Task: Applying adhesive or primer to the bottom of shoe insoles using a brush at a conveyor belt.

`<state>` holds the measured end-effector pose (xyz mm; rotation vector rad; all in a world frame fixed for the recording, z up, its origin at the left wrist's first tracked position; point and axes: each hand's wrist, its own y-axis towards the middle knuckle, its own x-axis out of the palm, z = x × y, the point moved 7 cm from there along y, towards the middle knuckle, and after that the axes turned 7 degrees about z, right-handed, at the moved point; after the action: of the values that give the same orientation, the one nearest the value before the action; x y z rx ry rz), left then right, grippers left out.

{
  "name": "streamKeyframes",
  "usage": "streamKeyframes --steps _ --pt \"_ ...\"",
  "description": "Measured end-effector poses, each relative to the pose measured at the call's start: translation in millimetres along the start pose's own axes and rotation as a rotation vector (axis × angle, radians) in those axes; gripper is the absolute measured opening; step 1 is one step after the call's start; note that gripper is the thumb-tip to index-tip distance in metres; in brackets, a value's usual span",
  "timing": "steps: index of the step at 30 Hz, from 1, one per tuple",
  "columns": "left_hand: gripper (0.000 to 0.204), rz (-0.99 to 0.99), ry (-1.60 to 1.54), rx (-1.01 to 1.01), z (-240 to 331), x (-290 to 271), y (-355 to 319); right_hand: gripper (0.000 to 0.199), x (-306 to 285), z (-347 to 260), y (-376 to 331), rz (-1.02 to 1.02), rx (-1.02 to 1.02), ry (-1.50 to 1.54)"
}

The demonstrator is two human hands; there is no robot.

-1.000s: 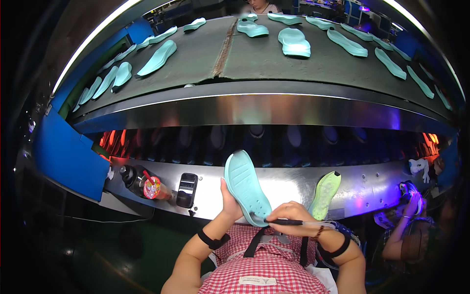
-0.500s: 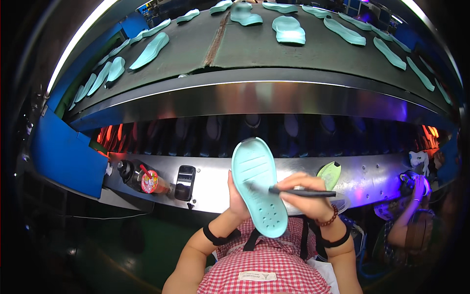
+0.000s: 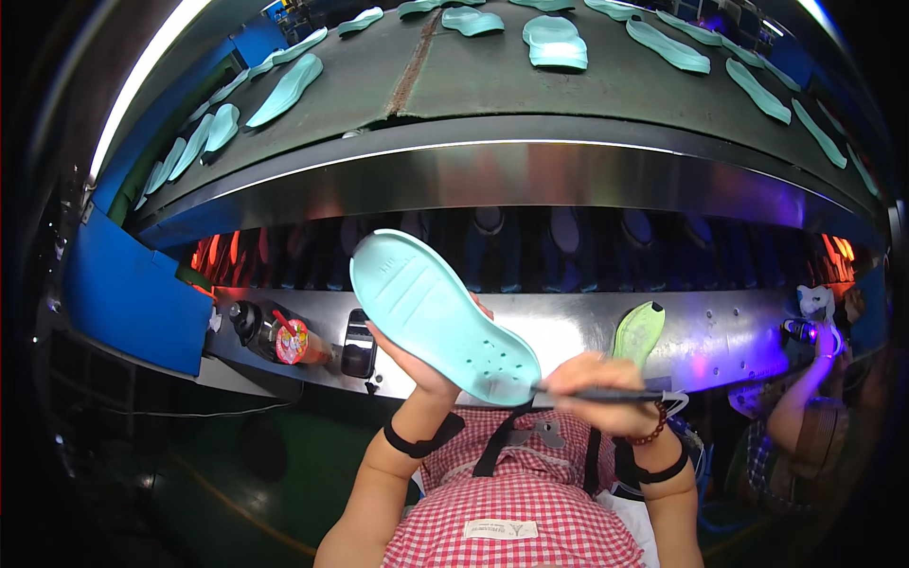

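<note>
- Across the middle, a shiny metal surface [image 3: 568,317] is stretching left to right, bending with the lens and catching violet light toward the right.
- Up top, a dark green conveyor belt [image 3: 492,85] is carrying rows of pale turquoise soles, while orange light is glowing at both ends of the dark recess below it.
- Over on the left, a blue panel [image 3: 123,293] is flanking the surface, and green floor [image 3: 227,492] is showing at lower left.
- Left of centre, a dark bottle [image 3: 249,324], a cup with a red straw [image 3: 294,343] and a black phone [image 3: 358,346] are lining up.
- Right of centre, a yellow-green sole [image 3: 638,336] is lying with its dark tip pointing up and slightly right; at far right, a co-worker's arm [image 3: 795,398] is reaching up.
- And here, mid-frame, is the turquoise sole [image 3: 440,322], its long axis slanting from upper left to lower right: the ridged end is pointing upper left, the hole-dotted end lower right, the inner face looking up.
- The left hand [image 3: 421,364] is cradling it from beneath, fingers showing past its right edge.
- The right hand [image 3: 597,393], blurred, is closing around a black-handled tool [image 3: 644,395], whose tip is sitting at the sole's lower-right end; contact is impossible to tell.
</note>
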<state>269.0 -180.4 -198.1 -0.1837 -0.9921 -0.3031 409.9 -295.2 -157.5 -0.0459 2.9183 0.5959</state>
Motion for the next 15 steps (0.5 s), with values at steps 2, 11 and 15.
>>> streamKeyframes --steps 2,11,15 --pt "0.094 0.126 0.066 0.080 5.4 -6.6 5.4 0.020 -7.0 8.9 1.4 0.117 0.043 -0.067" --pt "0.084 0.263 -0.062 -0.077 -13.9 13.3 -16.7 0.019 3.6 31.9 -14.2 0.131 0.246 0.551" --pt "0.073 0.082 -0.054 -0.327 -37.7 -4.5 -39.9 0.021 20.4 30.6 -20.5 0.161 0.496 0.590"
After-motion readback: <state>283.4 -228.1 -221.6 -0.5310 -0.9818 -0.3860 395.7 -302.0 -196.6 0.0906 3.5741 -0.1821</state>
